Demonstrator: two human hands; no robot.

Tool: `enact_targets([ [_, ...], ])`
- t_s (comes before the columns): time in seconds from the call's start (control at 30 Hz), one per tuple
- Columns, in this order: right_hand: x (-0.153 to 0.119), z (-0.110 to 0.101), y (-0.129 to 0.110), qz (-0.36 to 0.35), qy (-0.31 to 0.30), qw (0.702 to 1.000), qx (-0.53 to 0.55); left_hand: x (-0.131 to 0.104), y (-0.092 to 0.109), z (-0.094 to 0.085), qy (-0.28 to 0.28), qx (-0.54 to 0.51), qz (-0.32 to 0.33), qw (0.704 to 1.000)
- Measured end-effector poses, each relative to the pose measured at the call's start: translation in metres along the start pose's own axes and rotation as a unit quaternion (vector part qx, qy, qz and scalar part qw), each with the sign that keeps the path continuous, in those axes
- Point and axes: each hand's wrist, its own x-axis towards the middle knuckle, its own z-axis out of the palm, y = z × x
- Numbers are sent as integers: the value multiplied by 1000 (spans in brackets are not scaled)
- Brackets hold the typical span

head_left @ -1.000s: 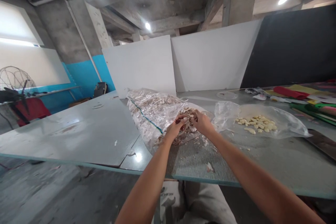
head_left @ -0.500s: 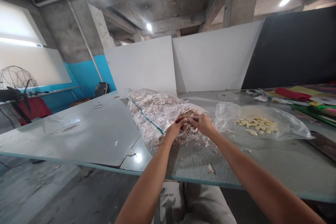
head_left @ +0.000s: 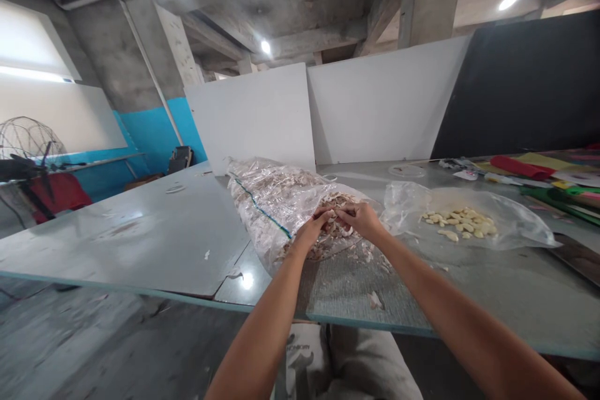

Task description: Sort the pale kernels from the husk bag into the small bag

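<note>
My left hand and my right hand meet over the mouth of a clear plastic bag full of papery garlic skins. Thumbs and fingers of both are pinched together around a small pale garlic clove, mostly hidden by the fingertips. A teal strip runs along the bag's left side. To the right, peeled garlic cloves lie in a heap on a second clear plastic bag, apart from my right hand.
Loose skin scraps lie on the grey table near its front edge. A clear round lid sits at the back. Coloured sheets and a dark flat object are at the far right. White panels stand behind.
Both hands stay in the same place over the skins, with only slight finger movement. The bags and the cloves lie as before.
</note>
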Motion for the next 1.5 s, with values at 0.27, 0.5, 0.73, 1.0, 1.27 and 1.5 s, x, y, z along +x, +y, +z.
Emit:
enact_targets([
  [0.27,-2,-1,-9,-7,-4,999,-32,0,-1,0,0,15,12,1000],
  [0.5,-5,0,-12,-33,31,993,-110,-4,4,3,5,1,-3,1000],
  [0.73,-6,4,-10,-64,54,985,-149,-3,2,4,-1,-17,1,1000],
  [1.0,-7,2,-11,-69,68,980,-175,-8,14,9,-23,-39,-5,999],
  [1.27,-6,2,-12,-70,76,983,-150,-13,20,11,-38,-43,0,998],
  [1.5,-6,3,-12,-56,70,986,-139,-14,18,10,-45,-29,29,998],
])
